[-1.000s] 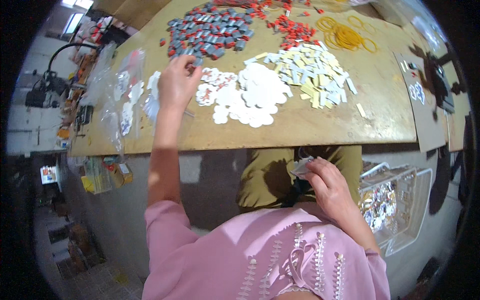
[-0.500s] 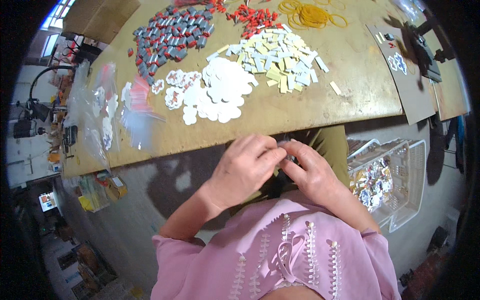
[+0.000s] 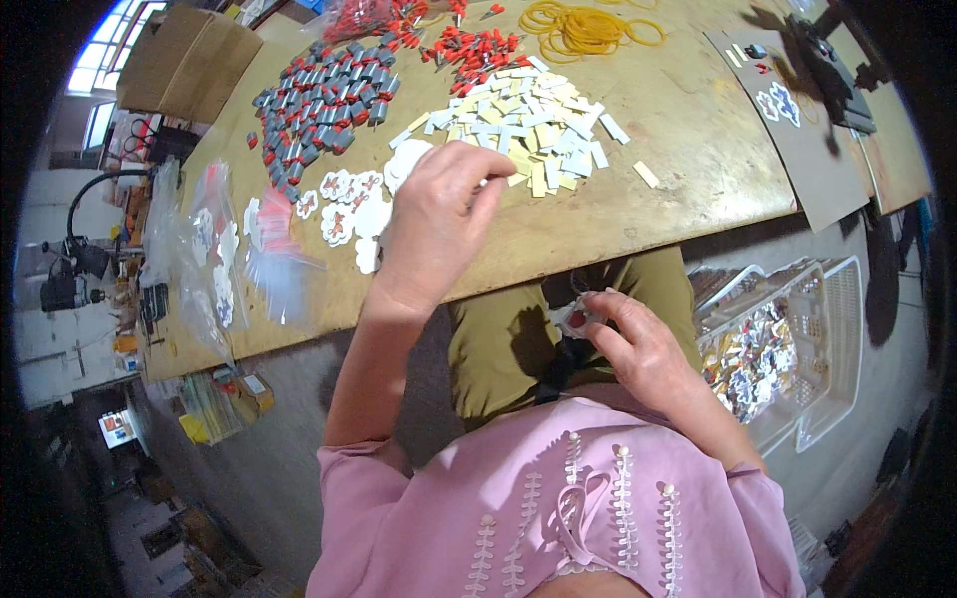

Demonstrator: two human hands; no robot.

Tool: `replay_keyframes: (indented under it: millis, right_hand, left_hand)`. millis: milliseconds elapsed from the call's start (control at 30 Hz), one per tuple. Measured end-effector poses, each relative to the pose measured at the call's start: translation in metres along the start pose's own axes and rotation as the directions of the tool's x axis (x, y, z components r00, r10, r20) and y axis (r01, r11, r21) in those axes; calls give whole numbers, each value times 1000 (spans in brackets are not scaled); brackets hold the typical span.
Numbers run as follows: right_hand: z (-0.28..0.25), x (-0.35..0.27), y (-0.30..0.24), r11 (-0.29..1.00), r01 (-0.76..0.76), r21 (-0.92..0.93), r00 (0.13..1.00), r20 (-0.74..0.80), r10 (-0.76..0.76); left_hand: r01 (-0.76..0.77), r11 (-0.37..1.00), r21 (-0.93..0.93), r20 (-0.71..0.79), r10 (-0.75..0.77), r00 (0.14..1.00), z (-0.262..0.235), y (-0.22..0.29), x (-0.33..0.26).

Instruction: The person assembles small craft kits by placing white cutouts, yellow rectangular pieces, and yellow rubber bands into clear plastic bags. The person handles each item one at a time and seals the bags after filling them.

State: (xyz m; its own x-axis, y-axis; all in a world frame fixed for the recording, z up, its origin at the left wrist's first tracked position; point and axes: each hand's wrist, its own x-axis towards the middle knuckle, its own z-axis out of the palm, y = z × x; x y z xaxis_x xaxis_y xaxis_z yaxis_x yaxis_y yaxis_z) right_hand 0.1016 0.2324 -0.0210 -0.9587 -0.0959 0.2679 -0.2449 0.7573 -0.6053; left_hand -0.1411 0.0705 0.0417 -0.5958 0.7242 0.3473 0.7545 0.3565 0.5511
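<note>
My left hand [image 3: 439, 224] reaches over the table, fingers pinched together at the near edge of a pile of white and pale yellow strips [image 3: 543, 130]. Whether a strip is between the fingertips cannot be told. Under that hand lie white scalloped cards [image 3: 404, 164], partly covered by it. Over my lap, my right hand [image 3: 643, 344] holds a small whitish, partly clear piece with a red patch [image 3: 572, 319] between thumb and fingers. Its exact kind is unclear.
Grey-and-red small parts [image 3: 324, 105], red pieces [image 3: 474, 55] and yellow rubber bands [image 3: 578, 30] lie farther back. Clear plastic bags [image 3: 284, 269] are at left. White baskets [image 3: 827, 349] with printed pieces stand at right; a grey board [image 3: 768, 130] lies on the table.
My left hand has left my right hand and moved up and forward to the strips on the table. My right hand stays over my lap, the small piece now in view.
</note>
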Motion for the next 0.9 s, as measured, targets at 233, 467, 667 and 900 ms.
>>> replay_keyframes:
  millis: [233, 467, 667, 900]
  right_hand:
    - [9, -10, 8, 999, -2, 43, 1000, -30, 3]
    - [16, -9, 12, 997, 48, 53, 995, -88, -43]
    - [10, -16, 18, 998, 8, 66, 995, -101, -2]
    - [9, -17, 21, 999, -13, 45, 996, -93, 17]
  left_hand:
    - [-110, 993, -47, 59, 113, 992, 48, 25, 22]
    - [-270, 961, 52, 118, 263, 958, 97, 46, 55]
    - [-12, 996, -84, 244, 33, 969, 74, 47, 50]
    - [-115, 992, -54, 238, 124, 963, 55, 21, 69]
